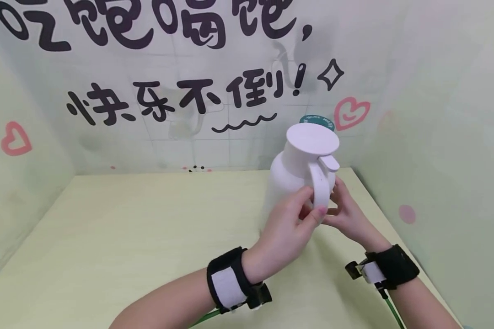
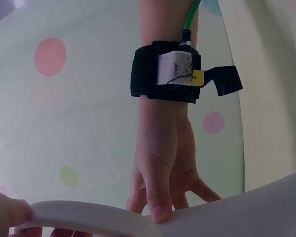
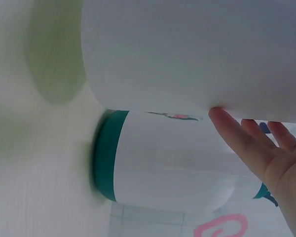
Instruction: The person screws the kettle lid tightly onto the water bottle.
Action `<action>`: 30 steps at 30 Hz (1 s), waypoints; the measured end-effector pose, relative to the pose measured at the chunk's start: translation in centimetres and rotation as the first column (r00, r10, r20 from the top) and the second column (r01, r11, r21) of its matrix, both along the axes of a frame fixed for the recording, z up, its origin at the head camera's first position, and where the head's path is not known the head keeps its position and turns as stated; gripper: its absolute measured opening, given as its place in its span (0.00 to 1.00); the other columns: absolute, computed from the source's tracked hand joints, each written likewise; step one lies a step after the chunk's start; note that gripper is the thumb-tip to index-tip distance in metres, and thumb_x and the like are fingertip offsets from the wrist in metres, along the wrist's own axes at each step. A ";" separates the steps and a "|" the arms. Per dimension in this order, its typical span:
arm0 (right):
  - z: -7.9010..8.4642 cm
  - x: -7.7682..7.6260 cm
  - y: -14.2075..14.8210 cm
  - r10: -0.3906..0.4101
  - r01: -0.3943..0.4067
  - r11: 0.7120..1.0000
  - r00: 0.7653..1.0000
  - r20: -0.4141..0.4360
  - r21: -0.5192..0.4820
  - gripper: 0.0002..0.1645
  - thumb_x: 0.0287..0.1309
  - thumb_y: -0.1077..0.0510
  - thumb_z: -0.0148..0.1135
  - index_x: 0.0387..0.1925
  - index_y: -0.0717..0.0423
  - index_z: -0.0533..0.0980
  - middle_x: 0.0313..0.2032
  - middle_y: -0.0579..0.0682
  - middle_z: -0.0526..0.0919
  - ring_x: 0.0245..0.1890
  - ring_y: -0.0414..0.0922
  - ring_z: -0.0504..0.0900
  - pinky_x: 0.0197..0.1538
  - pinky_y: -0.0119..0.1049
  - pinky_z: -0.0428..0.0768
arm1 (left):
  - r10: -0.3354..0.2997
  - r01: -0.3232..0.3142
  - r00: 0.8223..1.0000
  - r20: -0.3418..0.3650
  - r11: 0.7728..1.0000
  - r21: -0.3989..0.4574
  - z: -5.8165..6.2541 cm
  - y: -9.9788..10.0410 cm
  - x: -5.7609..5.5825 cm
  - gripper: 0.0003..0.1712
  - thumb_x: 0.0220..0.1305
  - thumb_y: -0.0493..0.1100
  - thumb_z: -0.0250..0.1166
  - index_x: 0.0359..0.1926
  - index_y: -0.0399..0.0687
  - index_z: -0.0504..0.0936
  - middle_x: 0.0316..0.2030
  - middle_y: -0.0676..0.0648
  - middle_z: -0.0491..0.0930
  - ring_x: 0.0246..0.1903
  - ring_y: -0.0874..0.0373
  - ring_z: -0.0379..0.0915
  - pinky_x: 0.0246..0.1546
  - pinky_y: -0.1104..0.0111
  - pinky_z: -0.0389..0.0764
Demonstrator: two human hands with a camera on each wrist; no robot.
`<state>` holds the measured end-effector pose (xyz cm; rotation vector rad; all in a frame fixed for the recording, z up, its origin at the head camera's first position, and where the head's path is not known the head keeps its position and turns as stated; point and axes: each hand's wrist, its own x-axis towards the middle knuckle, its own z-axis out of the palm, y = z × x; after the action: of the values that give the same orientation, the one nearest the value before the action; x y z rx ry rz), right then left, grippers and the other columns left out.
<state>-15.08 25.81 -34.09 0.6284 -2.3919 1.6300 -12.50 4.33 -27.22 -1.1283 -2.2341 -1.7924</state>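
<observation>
A white lidded jug (image 1: 298,167) with a side handle (image 1: 321,185) is at the right rear of the table. My left hand (image 1: 286,224) grips the handle, thumb on the near side and fingers passing behind it. On the jug's right side, my right hand (image 1: 350,217) rests extended fingertips against the lower body. The right wrist view has the right hand (image 3: 274,155) touching the jug wall (image 3: 187,59), its base close to the tabletop. From the left wrist, the right thumb (image 2: 160,207) appears against the white surface.
Just behind the jug stands a white canister (image 3: 172,158) with a teal base; its teal top (image 1: 319,121) peeks out over the jug's lid. A printed backdrop (image 1: 230,151) with dark lettering closes off the rear, and a side wall (image 1: 436,137) borders the table's right edge.
</observation>
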 end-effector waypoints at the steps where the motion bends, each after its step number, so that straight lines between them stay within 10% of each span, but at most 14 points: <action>1: 0.0 0.1 0.4 0.003 -0.003 1.000 1.000 0.002 0.001 0.59 0.46 0.80 0.65 0.72 0.50 0.46 0.62 0.47 0.62 0.55 0.41 0.72 0.43 0.38 0.79 | -0.006 0.006 1.000 0.009 1.000 0.007 0.0 0.4 0.0 0.06 0.68 0.38 0.60 0.36 0.45 0.70 0.21 0.52 0.68 0.22 0.63 0.64 0.24 0.74 0.68; 20: -2.0 0.9 7.7 0.092 -0.078 0.989 0.990 0.106 -0.124 0.55 0.48 0.82 0.60 0.70 0.46 0.49 0.57 0.49 0.63 0.55 0.38 0.70 0.44 0.32 0.77 | 0.014 -0.013 1.000 0.019 1.000 -0.012 -1.9 7.3 0.6 0.07 0.69 0.39 0.59 0.34 0.47 0.69 0.21 0.54 0.66 0.19 0.68 0.62 0.20 0.79 0.66; 30: -1.7 1.3 10.1 -0.068 0.063 0.998 0.977 0.200 0.031 0.52 0.51 0.74 0.64 0.69 0.43 0.49 0.58 0.50 0.62 0.56 0.36 0.68 0.44 0.31 0.76 | 0.020 -0.020 1.000 -0.015 1.000 -0.005 -2.2 9.5 0.8 0.04 0.69 0.39 0.59 0.37 0.46 0.71 0.23 0.53 0.65 0.21 0.68 0.63 0.22 0.81 0.66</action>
<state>-13.79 35.91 -35.79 0.3997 -2.5458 1.7137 -11.67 13.84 -29.42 -1.1119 -2.2353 -1.7655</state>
